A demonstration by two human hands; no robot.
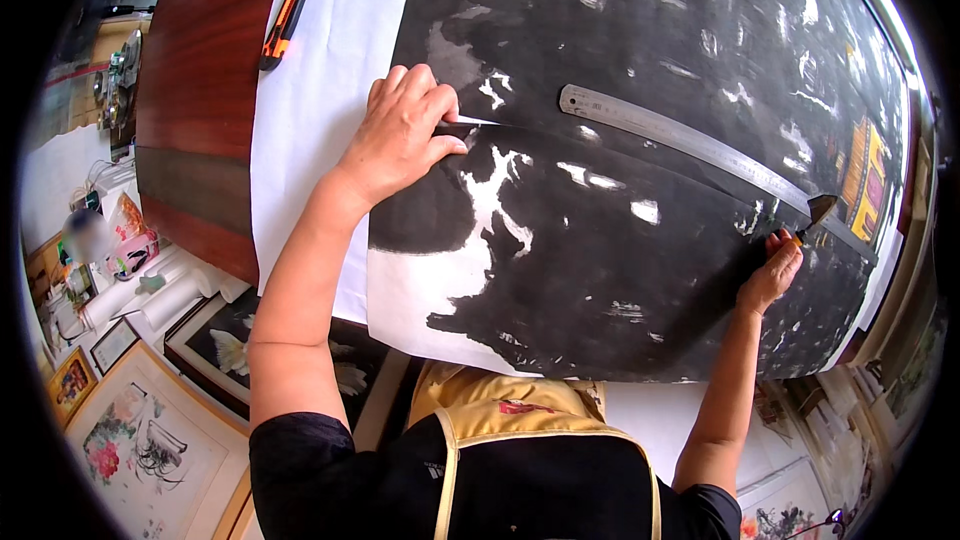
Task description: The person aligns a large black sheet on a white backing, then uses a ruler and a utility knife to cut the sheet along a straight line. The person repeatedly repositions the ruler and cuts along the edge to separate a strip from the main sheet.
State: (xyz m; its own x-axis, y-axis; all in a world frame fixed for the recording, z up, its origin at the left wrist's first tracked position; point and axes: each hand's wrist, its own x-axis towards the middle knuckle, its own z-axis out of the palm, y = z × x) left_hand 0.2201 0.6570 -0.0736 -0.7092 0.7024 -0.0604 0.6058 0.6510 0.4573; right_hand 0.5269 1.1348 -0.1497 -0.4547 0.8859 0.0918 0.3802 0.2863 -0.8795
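A large sheet of paper [590,270], painted black with white patches, covers the table in front of me. A slit crosses it from beside my left hand toward the right. My left hand [400,135] is closed at the slit's left end, thumb and fingers pinching the paper's edge. My right hand [770,275] grips the thin handle of a small scraper with a dark, flared blade [822,207]. That blade is at the right end of a steel ruler [690,145], which lies on the sheet just beyond the slit.
An orange and black utility knife [288,15] lies on white paper [320,120] at the far left. Reddish-brown tabletop [195,90] shows beyond it. A yellow patterned item [866,180] is at the right edge. Paper rolls [165,300] and framed pictures [160,440] stand at the lower left.
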